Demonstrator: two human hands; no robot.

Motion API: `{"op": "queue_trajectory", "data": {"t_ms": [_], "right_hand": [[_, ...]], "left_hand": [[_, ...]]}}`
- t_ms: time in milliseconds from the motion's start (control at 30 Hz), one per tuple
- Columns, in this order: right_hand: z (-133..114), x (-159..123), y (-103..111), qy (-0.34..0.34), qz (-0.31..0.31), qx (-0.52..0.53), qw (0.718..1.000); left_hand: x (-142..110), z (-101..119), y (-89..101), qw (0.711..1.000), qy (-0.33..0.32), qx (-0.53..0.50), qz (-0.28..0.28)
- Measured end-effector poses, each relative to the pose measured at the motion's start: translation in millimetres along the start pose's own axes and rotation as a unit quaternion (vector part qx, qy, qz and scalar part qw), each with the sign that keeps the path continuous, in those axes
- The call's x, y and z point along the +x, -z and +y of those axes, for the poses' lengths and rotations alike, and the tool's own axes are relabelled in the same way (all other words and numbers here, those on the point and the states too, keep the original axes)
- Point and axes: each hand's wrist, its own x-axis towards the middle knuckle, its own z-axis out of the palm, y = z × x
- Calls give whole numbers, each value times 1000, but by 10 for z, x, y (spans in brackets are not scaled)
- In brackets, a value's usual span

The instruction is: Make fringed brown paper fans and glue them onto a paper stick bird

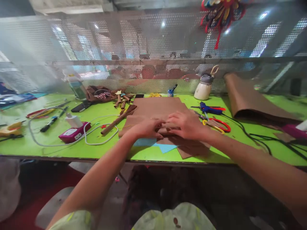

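Holds brown paper [165,130] in fingers of left hand [149,127] and right hand [186,125] — likely keeps fold tight, with tabletop [147,155] as backing.

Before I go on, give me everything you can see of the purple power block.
The power block is a squat box, glossy like plastic, with purple sides and a paler panel on top. Outlet slots show on the end toward the camera's right. A white plug-like adapter stands on it. It lies flat on the left part of the green table, with white cable looping close around it. Neither the left hand nor the right hand touches it.
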Motion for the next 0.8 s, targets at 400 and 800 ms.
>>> {"op": "queue_trajectory", "data": {"t_ms": [400,800], "right_hand": [[-581,-259,-259,108,-57,-135,983],[-766,-576,-238,-11,146,128,981]], "left_hand": [[-39,-66,38,999,7,-24,38],[-31,-88,65,999,9,-28,37]]}}
